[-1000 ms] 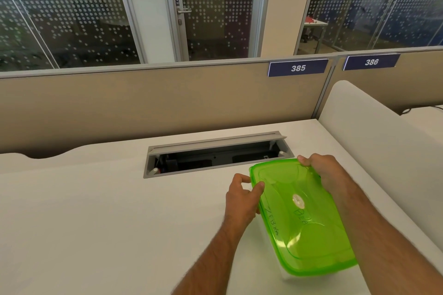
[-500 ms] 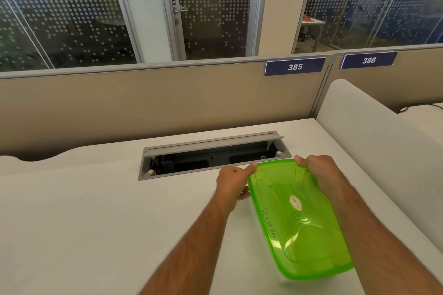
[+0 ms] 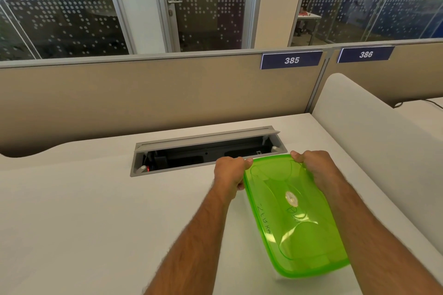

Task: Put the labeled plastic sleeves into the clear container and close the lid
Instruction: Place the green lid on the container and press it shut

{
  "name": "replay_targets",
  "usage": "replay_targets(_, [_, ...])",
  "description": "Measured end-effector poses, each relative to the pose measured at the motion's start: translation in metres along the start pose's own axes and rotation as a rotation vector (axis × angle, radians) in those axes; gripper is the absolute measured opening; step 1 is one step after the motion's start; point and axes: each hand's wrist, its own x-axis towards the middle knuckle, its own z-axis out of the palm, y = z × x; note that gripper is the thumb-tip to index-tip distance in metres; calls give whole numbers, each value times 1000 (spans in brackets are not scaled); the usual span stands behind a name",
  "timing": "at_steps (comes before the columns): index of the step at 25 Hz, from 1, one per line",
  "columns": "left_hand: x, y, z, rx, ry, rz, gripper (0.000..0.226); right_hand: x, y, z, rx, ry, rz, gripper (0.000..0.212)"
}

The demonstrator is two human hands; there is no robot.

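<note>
Green lid [image 3: 292, 213] is pinched at its far corners by left hand [image 3: 229, 171] and right hand [image 3: 311, 163].

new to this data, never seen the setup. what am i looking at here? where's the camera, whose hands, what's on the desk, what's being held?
There is no robot. A person works with bare hands, and the single wide-angle camera sits on their head, looking forward and down, so the arms enter from the bottom edge.

The surface is a white desk with a beige partition behind it carrying number plates 385 and 386. An open grey cable tray is set into the desk.

The left hand and right hand each grip a far corner of a translucent green lid, thumbs on top. Handwriting and a small round valve show on the lid. It sits over a clear container, of which only a sliver shows at the near edge. Whether it is fully snapped shut, and whether the sleeves are inside, cannot be told.
</note>
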Motion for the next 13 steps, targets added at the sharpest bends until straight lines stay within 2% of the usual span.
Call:
replay_targets(5, [-10,-8,-2,36,34,62,29,2,-1,1,-130,0,-27,50])
replay_targets(9, [-25,-18,-1,149,149,164,41,-16,-6,-1,-278,64,-85,45])
replay_targets(13, [-47,-25,-6,98,136,127,36,-41,-12,-8,-306,94,-159,53])
